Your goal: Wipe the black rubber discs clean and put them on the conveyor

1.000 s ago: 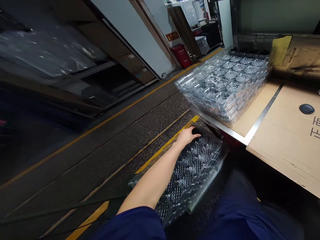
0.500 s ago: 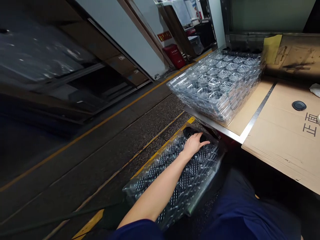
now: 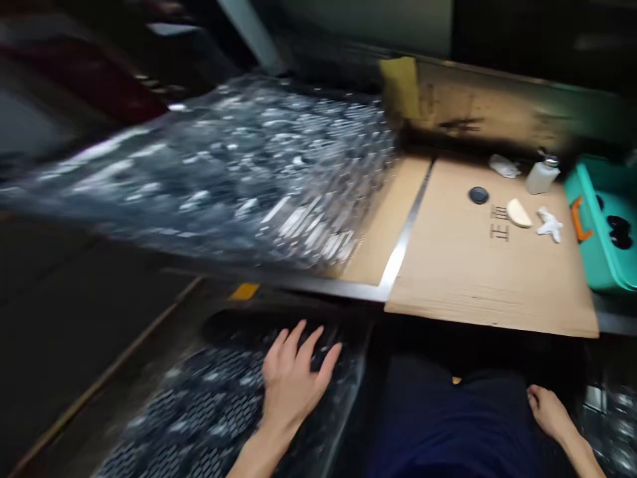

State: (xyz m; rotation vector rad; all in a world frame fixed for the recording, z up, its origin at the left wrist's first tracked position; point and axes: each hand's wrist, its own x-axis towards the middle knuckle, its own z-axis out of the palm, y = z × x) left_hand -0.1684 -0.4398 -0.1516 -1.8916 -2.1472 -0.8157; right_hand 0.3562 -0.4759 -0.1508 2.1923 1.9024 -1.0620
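Note:
My left hand (image 3: 296, 375) hangs with spread fingers over a stack of clear plastic trays (image 3: 209, 398) on the floor, and the blur hides whether it touches them. The tray cells look dark, but motion blur hides their contents. My right hand (image 3: 550, 411) sits low at the lower right, beside my dark blue trousers (image 3: 448, 418). Another clear tray (image 3: 610, 415) lies close to that hand, and the contact between them cannot be made out. Neither hand visibly holds anything.
A tall, blurred stack of clear trays (image 3: 239, 172) stands on a steel-edged table (image 3: 318, 287). A cardboard sheet (image 3: 478, 272) carries a black disc (image 3: 478, 195), a plastic bottle (image 3: 542, 176) and white cloth (image 3: 550, 222). A green bin (image 3: 597, 226) stands at the right.
My view has swung right and blurred. My left hand has lifted from the dark object at the floor tray's far edge, fingers now spread. My right hand has come into view.

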